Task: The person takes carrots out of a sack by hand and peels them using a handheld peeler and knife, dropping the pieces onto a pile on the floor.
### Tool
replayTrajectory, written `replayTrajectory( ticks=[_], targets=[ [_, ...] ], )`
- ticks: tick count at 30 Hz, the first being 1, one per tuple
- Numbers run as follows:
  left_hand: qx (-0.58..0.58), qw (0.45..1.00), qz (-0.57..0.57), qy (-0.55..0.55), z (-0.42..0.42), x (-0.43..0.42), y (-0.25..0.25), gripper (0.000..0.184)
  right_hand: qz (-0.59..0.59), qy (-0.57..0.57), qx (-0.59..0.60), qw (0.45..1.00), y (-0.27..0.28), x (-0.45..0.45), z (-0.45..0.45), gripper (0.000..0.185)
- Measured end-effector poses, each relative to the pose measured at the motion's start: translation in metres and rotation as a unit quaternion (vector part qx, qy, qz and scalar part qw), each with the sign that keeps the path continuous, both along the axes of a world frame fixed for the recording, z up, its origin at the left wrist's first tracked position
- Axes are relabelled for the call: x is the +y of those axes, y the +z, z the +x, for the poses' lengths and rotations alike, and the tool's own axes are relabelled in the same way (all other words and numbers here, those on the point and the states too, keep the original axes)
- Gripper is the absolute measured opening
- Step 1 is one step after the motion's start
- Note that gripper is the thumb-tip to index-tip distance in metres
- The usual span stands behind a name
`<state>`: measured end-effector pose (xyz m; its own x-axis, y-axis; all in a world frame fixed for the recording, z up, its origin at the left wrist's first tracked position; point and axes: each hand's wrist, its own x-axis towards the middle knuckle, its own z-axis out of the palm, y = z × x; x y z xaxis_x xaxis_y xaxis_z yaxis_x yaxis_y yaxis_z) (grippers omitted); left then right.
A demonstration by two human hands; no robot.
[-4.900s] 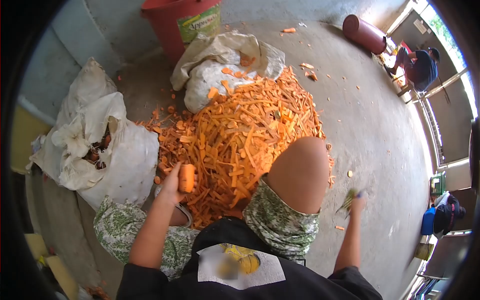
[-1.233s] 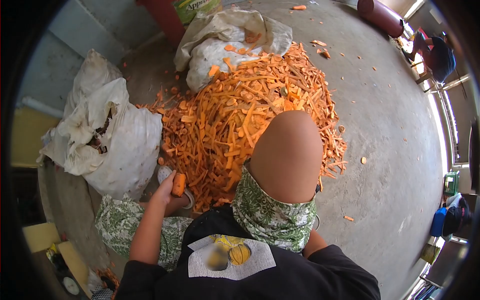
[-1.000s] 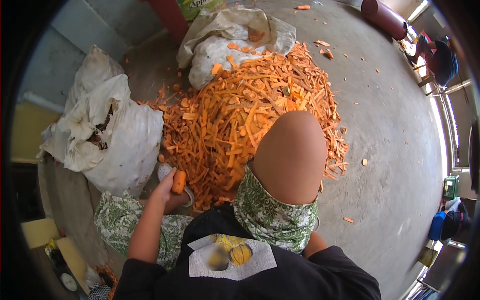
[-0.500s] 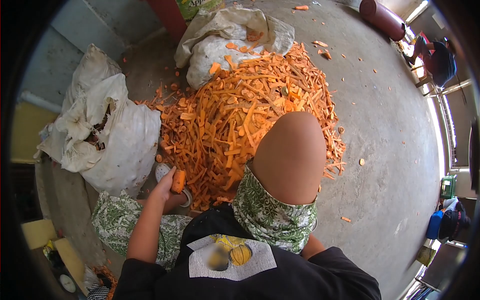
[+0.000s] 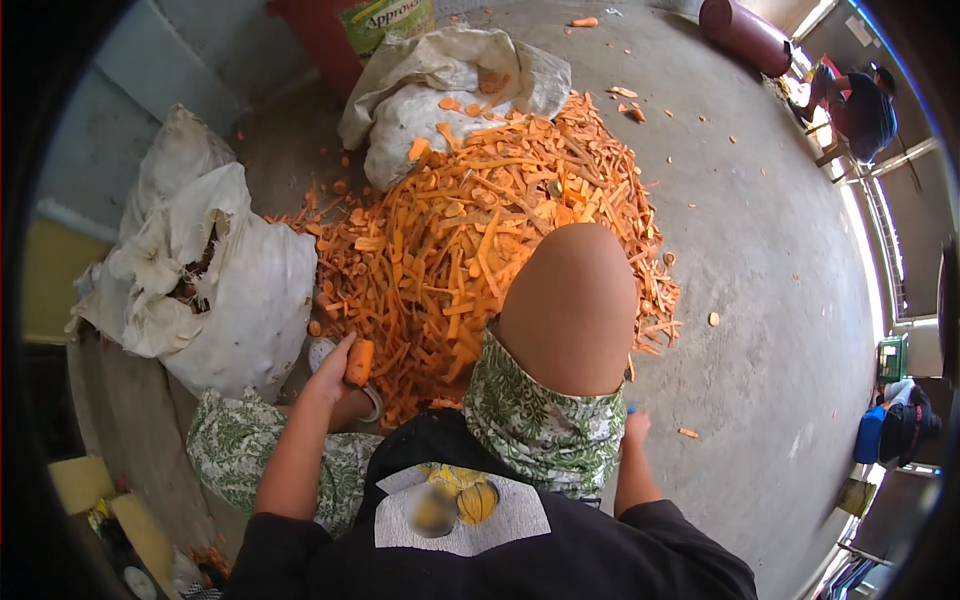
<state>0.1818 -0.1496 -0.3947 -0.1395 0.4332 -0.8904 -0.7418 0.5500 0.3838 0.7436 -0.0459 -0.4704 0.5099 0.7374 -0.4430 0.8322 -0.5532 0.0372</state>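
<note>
In my left hand is a thick orange carrot piece, held upright beside my lower leg, with the fingers closed round it. My right hand is partly hidden by my raised knee and shorts. It is closed on a blue-handled tool; only a small bit of blue shows, and its working end is hidden. A large heap of carrot peelings and cut ends lies on the floor before me, reaching my foot and bent leg.
A bulging white sack stands at the left, torn at its top. Another white sack lies behind the heap. A maroon drum lies at the far right, near a seated person. Carrot scraps dot the concrete floor.
My right hand has come into view from behind my knee, with a bit of blue in it. The left hand still holds the carrot piece, and the view has shifted slightly.
</note>
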Motion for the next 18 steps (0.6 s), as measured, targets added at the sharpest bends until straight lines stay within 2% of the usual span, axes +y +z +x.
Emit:
replayTrajectory(
  ticks=[1,3,5,6,7,8,9,10,12,14,15,18],
  targets=[
    [-0.004,1.0,0.018,-0.012,0.001,0.0,0.003,0.037,0.05,-0.013,-0.022,0.998,-0.008,0.016,0.022,0.045],
    [-0.009,1.0,0.024,-0.018,0.002,0.001,0.012,0.036,0.294,0.008,-0.079,0.952,-0.034,0.045,0.075,0.04],
    [-0.016,0.999,0.031,-0.029,0.005,0.005,0.017,0.036,0.273,-0.127,-0.002,0.953,0.041,0.091,0.06,0.038],
    [-0.014,0.999,0.029,-0.007,0.005,0.006,0.018,0.036,0.351,-0.204,0.15,0.902,0.057,0.112,0.065,0.033],
    [-0.013,0.999,0.027,0.016,0.006,0.006,0.019,0.035,0.416,-0.27,0.297,0.816,0.073,0.134,0.069,0.03],
    [-0.014,0.999,0.028,0.017,0.004,0.003,0.017,0.035,0.476,-0.277,0.411,0.726,0.101,0.153,0.058,0.025],
    [-0.023,0.999,0.027,0.005,0.0,-0.002,0.013,0.035,0.51,-0.249,0.434,0.7,0.131,0.174,0.046,0.023],
    [-0.031,0.999,0.025,-0.007,-0.001,-0.006,0.012,0.034,0.529,-0.226,0.508,0.642,0.18,0.182,0.012,0.025],
    [-0.024,0.999,0.027,0.01,0.002,-0.009,0.016,0.034,0.59,-0.195,0.564,0.544,0.231,0.213,-0.022,0.034],
    [-0.015,0.999,0.027,0.029,0.003,-0.014,0.026,0.034,0.608,-0.146,0.628,0.464,0.259,0.246,-0.051,0.03],
    [-0.008,0.999,0.028,0.021,0.005,-0.016,0.035,0.034,0.567,-0.095,0.704,0.417,0.261,0.268,-0.056,0.029],
    [-0.007,0.999,0.041,0.035,0.007,-0.022,0.031,0.034,0.508,-0.022,0.758,0.408,0.303,0.284,-0.146,0.03]
  ],
)
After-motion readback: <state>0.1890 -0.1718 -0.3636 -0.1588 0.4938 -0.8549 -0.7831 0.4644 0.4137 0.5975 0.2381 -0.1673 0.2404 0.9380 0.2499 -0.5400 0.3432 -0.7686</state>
